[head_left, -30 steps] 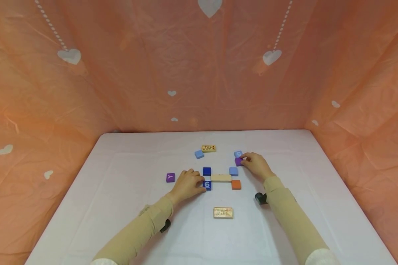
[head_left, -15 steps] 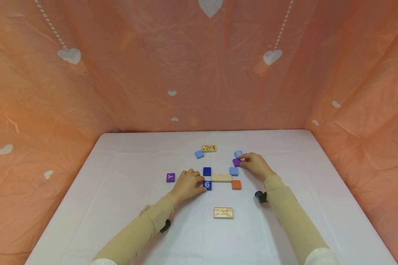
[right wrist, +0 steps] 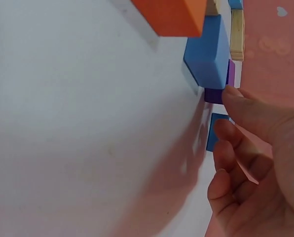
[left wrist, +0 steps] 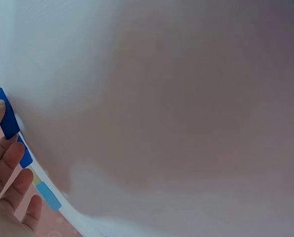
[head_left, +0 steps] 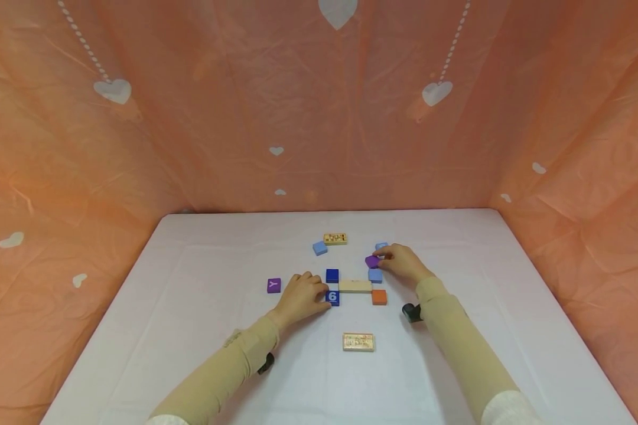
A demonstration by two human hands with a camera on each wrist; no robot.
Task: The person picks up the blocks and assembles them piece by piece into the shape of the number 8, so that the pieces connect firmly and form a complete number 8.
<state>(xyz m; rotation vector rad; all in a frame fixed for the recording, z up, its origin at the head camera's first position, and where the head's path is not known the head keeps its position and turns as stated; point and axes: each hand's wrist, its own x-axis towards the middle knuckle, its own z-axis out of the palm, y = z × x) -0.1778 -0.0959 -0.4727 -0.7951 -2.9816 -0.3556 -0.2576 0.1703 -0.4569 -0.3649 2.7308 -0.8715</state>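
Both forearms (head_left: 227,367) are slanting inward; left hand (head_left: 300,296) and right hand (head_left: 404,262) are pinching, thumbs opposing fingers.

A purple block (head_left: 371,261) is pinched by the right grip (head_left: 402,262). A blue 6 block (head_left: 333,297) is held by the left grip (head_left: 300,297), just beside a wooden block (head_left: 355,286).

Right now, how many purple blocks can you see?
2: the purple Y block lies left of the left hand; the right hand pinches the other purple block.
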